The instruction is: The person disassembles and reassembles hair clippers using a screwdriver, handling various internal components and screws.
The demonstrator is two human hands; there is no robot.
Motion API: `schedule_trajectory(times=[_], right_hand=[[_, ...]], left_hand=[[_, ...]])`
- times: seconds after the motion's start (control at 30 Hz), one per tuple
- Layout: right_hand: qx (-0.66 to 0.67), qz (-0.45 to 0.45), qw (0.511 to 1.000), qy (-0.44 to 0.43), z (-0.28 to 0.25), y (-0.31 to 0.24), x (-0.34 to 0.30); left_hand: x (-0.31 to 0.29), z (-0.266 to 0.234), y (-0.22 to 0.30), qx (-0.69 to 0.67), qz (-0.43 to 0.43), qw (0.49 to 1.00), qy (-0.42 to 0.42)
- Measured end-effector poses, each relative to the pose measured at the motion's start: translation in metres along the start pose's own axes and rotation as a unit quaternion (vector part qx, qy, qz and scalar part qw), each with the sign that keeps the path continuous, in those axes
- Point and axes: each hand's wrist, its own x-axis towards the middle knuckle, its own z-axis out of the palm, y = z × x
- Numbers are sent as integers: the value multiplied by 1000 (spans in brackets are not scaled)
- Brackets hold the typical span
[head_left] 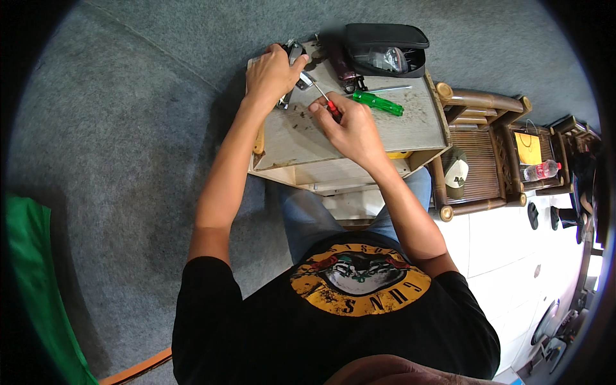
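Observation:
My left hand is closed around a black and silver device at the far left corner of the wooden box top; its fingers hide most of it, so its exact kind is unclear. In my right hand is a thin screwdriver with a red handle, pinched between thumb and fingers. Its shaft points up and left to a silver metal part beside my left thumb. Just beyond my right hand lies a second screwdriver with a clear green handle. A dark maroon hair clipper rests farther back.
An open black zip case holding clear plastic packets stands at the back right of the worn wooden box. Dark scraps lie on its top. Bamboo chairs to the right carry a cap, a yellow bag and a bottle.

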Motion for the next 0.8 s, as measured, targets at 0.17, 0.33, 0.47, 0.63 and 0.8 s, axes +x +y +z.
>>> schedule_trajectory(times=[0.17, 0.33, 0.47, 0.63, 0.8], right_hand=[[-3, -6, 1000, 1, 0, -1, 0], [-9, -7, 1000, 1, -2, -3, -1], [-12, -12, 1000, 1, 0, -1, -1], [-10, -33, 999, 14, 1, -2, -1], [-12, -34, 999, 13, 2, 7, 2]], left_hand=[[5, 9, 4, 56, 12, 998, 34], [6, 13, 5, 75, 19, 995, 57], [6, 11, 0, 74, 11, 996, 44], [2, 11, -5, 79, 20, 994, 67], [-3, 8, -6, 71, 18, 996, 57]])
